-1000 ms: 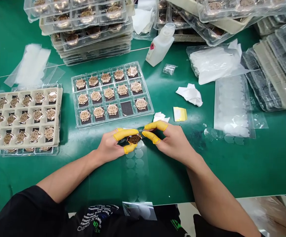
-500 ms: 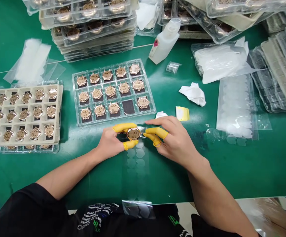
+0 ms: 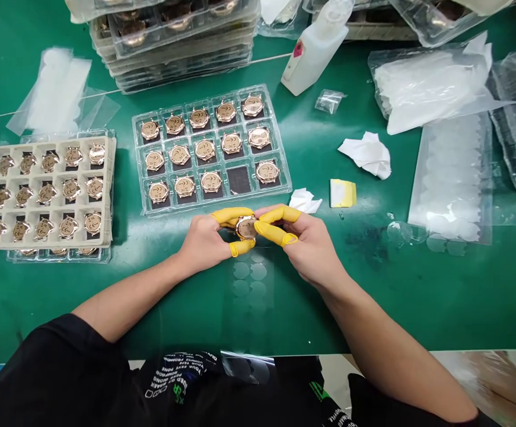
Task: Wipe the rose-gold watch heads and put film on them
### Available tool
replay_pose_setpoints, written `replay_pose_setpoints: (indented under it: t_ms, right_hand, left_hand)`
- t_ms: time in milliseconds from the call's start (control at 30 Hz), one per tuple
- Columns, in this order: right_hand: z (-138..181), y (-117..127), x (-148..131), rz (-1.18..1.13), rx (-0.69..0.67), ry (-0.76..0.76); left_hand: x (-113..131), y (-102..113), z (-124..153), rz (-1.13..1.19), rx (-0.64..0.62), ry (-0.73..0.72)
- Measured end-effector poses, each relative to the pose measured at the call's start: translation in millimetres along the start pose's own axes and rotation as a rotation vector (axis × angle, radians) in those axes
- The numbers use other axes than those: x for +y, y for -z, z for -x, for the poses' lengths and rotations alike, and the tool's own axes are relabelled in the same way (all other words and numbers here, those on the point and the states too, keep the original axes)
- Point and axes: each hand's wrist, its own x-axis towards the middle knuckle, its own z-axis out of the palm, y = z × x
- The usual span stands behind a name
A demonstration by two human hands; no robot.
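Observation:
A round rose-gold watch case (image 3: 246,228) is pinched between both hands, just below the clear tray. My left hand (image 3: 204,242) grips its left side with yellow finger cots on the thumb and a finger. My right hand (image 3: 305,244) presses on its right side with two yellow-cotted fingers. Fingers cover part of the case's rim. Beneath the hands lies a clear sheet of round film discs (image 3: 251,284). Close above them is a clear plastic tray (image 3: 222,203) of similar watch cases in rows, with one dark compartment bare.
A beige tray (image 3: 44,242) of watch cases stands at the left. Stacked trays (image 3: 173,41) rise at the back, beside a white plastic bottle (image 3: 315,47). Crumpled tissue (image 3: 367,154), a yellow-white pad (image 3: 342,193) and a bag of film sheets (image 3: 451,184) lie to the right.
My right fingers have closed in from a spread position onto the case, bringing the hands closer. The case now shows a brighter face. The whole scene sits higher in view.

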Motion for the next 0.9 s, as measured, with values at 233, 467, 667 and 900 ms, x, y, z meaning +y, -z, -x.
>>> replay_pose_setpoints:
  t_ms: [233, 467, 667, 900]
  right_hand:
    - [0.5, -0.3, -4.5, 0.037, 0.012, 0.022]
    - [-0.7, 0.2, 0.6, 0.072, 0.008, 0.061]
    - [-0.3, -1.2, 0.8, 0.071, 0.017, 0.072]
    - [0.1, -1.2, 0.4, 0.083, 0.028, 0.078]
  left_hand:
    - [2.4, 1.1, -0.9, -0.015, -0.028, -0.017]
    - [3.6, 3.0, -1.2, -0.049, -0.043, -0.022]
    - [2.7, 2.2, -1.0, -0.052, -0.038, -0.030]
    - [1.6, 2.2, -1.2, -0.076, -0.036, -0.033]
